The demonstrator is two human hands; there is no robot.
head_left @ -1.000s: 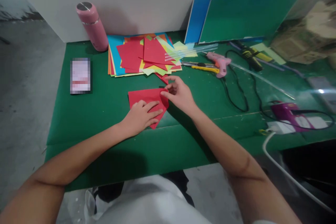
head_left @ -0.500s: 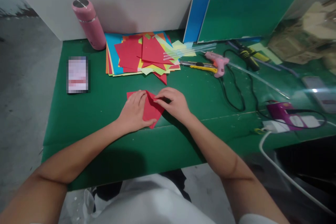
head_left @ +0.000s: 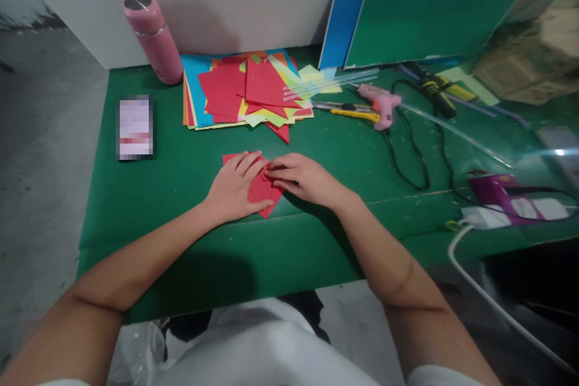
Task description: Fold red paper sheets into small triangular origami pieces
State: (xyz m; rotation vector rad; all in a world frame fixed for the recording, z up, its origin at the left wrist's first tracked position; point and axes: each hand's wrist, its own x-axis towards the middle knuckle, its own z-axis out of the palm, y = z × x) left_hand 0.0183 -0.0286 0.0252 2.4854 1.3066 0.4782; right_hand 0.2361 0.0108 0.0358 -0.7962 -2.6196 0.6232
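Observation:
A folded red paper (head_left: 261,192) lies on the green table (head_left: 181,193) in front of me. My left hand (head_left: 237,187) rests flat on its left part, fingers stretched out and pressing down. From the right, my right hand (head_left: 301,178) presses its fingertips on the fold, fingers extended and close together. The two hands nearly touch at the fingertips. Most of the paper is hidden under the hands; only a corner and a lower point show.
A stack of coloured paper sheets (head_left: 239,93) lies behind the hands. A pink bottle (head_left: 154,36) stands at back left, a phone (head_left: 134,126) to the left. A pink glue gun (head_left: 380,105), yellow cutter (head_left: 350,111), cables (head_left: 411,157) and a purple device (head_left: 497,190) sit to the right.
The right hand has folded the red paper's right corner over to the left and now presses it flat. The left hand slid up onto the paper.

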